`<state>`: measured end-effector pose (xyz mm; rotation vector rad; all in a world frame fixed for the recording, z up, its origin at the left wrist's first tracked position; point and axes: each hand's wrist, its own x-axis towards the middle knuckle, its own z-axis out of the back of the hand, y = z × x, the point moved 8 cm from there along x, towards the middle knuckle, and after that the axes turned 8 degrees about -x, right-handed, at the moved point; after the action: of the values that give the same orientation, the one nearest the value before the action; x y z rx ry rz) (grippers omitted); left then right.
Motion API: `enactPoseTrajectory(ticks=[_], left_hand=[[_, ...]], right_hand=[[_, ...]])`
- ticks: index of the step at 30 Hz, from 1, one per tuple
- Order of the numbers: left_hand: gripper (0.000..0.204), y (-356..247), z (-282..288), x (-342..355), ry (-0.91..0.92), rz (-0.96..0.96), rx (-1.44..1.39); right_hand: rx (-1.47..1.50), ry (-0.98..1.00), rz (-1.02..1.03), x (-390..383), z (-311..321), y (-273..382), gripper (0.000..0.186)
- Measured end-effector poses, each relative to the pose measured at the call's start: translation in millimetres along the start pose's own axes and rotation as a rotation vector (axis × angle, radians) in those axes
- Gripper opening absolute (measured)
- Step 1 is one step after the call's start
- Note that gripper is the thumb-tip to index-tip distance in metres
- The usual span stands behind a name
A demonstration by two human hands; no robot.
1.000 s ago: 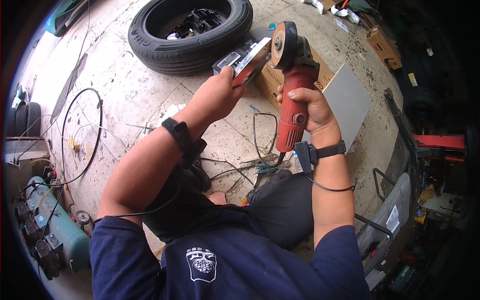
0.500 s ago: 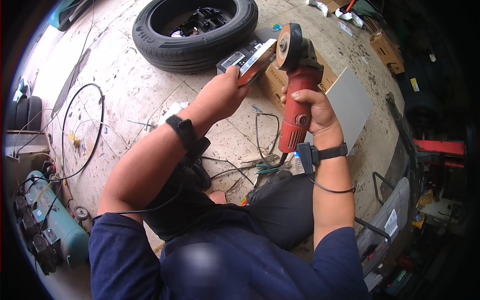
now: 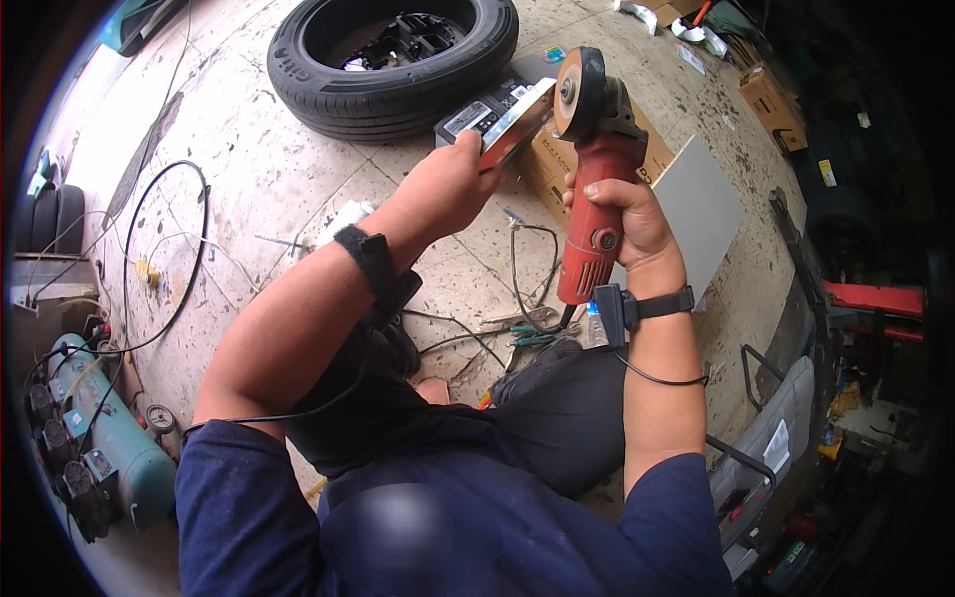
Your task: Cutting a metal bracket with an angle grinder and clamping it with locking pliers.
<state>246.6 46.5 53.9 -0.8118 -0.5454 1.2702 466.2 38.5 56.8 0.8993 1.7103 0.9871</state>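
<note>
1 red angle grinder [image 3: 597, 224] is held disc-up above the floor [image 3: 298, 179], clasped in my right grip [image 3: 642, 214]; my left grip [image 3: 450, 187] pinches a shiny flat plate [image 3: 515, 119] near its disc [image 3: 569, 95]. I judge the grinder heavy, best held by its barrel [image 3: 589, 261]; the plate stiff, slick.
</note>
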Motion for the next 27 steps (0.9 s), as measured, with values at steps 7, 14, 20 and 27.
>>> enactPoseTrajectory(ticks=[7,14,20,27], left_hand=[[0.041,-0.3,-0.7,-0.4,0.001,0.002,0.001],[0.04,0.2,0.3,-1.2,-0.021,-0.002,0.0],[0.041,0.3,-1.1,-1.2,-0.039,-0.004,0.009],[0.041,-0.2,-1.0,-1.0,-0.05,0.025,0.026]], right_hand=[[-0.014,-0.027,0.005,-0.6,-1.5,1.3,0.047],[-0.039,-0.043,0.012,-0.2,-3.6,2.2,0.048],[-0.064,-0.061,0.028,2.5,-1.8,1.5,0.044],[-0.115,-0.089,0.027,5.0,-1.4,-1.0,0.044]])
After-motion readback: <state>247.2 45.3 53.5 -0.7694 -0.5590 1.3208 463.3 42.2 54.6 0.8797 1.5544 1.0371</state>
